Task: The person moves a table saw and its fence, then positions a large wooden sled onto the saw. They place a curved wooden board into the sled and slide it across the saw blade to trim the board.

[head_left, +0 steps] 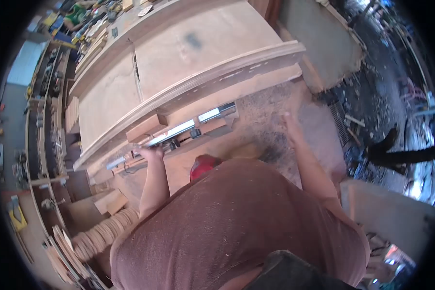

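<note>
A large wooden panel (198, 53) with a moulded edge lies on a workbench in front of me. Along its near edge runs a long metal rail (193, 123) with black knobs and a wooden block (147, 127) on it. My left hand (151, 152) is closed around the rail near its left end. My right hand (289, 122) is blurred, held in the air over the dusty floor to the right of the rail, fingers apart and holding nothing. A red object (203, 165) shows just above my maroon shirt; what it is I cannot tell.
Shelves with tools (46, 111) line the left side. A stack of round wooden discs (104, 233) and wood offcuts (110, 201) lie at lower left. A floor grate (341, 123) and another person's dark-clad legs (396, 155) are at right.
</note>
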A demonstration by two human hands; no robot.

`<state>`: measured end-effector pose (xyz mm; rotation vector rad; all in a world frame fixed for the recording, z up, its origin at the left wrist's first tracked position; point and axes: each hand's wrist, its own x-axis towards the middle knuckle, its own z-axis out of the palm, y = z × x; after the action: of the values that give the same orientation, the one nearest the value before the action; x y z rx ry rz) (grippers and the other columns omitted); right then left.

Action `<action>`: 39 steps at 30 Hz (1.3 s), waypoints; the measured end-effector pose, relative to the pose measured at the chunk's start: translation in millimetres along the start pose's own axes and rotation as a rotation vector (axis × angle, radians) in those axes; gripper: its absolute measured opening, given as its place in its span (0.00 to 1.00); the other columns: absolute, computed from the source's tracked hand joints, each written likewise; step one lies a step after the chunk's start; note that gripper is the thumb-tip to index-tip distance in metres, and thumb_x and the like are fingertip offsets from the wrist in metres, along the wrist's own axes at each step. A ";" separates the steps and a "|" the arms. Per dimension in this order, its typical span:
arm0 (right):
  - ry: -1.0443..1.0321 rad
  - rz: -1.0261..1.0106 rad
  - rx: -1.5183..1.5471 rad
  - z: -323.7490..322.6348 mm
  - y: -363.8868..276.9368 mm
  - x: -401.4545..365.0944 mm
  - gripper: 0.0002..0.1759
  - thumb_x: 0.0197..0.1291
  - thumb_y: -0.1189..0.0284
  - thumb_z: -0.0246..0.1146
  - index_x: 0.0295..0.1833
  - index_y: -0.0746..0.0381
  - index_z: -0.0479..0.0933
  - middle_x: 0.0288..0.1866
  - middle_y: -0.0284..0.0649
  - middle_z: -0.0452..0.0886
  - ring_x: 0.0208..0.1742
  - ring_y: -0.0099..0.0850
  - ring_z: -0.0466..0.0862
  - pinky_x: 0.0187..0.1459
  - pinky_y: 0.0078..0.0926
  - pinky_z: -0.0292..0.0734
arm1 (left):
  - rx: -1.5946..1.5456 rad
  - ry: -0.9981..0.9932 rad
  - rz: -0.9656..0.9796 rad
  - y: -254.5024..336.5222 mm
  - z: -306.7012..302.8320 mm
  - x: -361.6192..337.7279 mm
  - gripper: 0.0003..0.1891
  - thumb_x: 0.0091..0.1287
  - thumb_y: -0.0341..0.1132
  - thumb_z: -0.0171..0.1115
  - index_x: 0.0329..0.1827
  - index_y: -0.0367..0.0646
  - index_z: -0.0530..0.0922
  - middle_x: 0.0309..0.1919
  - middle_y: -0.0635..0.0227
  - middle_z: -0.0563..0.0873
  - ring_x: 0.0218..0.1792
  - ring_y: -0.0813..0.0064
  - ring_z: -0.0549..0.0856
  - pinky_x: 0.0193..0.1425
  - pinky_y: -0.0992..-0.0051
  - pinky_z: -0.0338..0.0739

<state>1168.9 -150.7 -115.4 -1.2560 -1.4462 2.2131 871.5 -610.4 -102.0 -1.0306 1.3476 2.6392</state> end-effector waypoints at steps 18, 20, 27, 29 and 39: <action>-0.297 -0.050 -0.375 -93.5 -265.2 248.2 0.37 0.72 0.48 0.50 0.76 0.60 0.55 0.66 0.48 0.70 0.59 0.37 0.78 0.53 0.33 0.76 | 0.007 0.253 0.405 -69.7 102.4 -57.0 0.36 0.73 0.64 0.40 0.69 0.41 0.66 0.62 0.61 0.77 0.60 0.58 0.79 0.65 0.60 0.76; -0.383 0.025 -0.413 -82.3 -278.2 287.4 0.37 0.72 0.47 0.50 0.76 0.60 0.54 0.66 0.48 0.70 0.59 0.37 0.78 0.52 0.33 0.76 | -0.062 0.384 0.357 -93.6 73.3 -32.8 0.35 0.73 0.62 0.41 0.68 0.41 0.67 0.64 0.60 0.75 0.61 0.57 0.78 0.65 0.57 0.74; -0.742 -0.040 -0.489 14.6 -344.2 425.2 0.38 0.71 0.47 0.52 0.75 0.61 0.55 0.66 0.49 0.70 0.60 0.39 0.77 0.51 0.36 0.77 | 0.257 0.602 0.477 -138.8 113.0 -134.8 0.28 0.76 0.56 0.46 0.66 0.42 0.70 0.60 0.63 0.76 0.60 0.70 0.74 0.59 0.66 0.70; -0.828 -0.030 -0.477 40.7 -358.9 446.8 0.38 0.71 0.47 0.52 0.75 0.61 0.55 0.68 0.50 0.69 0.61 0.40 0.76 0.53 0.38 0.76 | 0.314 0.663 0.593 -171.3 134.0 -173.9 0.23 0.74 0.55 0.49 0.54 0.44 0.71 0.44 0.70 0.71 0.45 0.74 0.72 0.49 0.69 0.69; -0.889 -0.210 -0.418 123.6 -415.4 529.3 0.37 0.71 0.52 0.55 0.76 0.59 0.52 0.72 0.50 0.63 0.68 0.45 0.71 0.58 0.43 0.76 | -0.290 0.415 0.410 -301.1 192.6 -159.6 0.33 0.75 0.57 0.46 0.72 0.40 0.62 0.68 0.56 0.71 0.64 0.61 0.74 0.67 0.62 0.69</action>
<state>644.9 281.8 -35.4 -0.0879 -2.2899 2.5015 976.6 -236.4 -150.7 -1.5611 1.3937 3.1178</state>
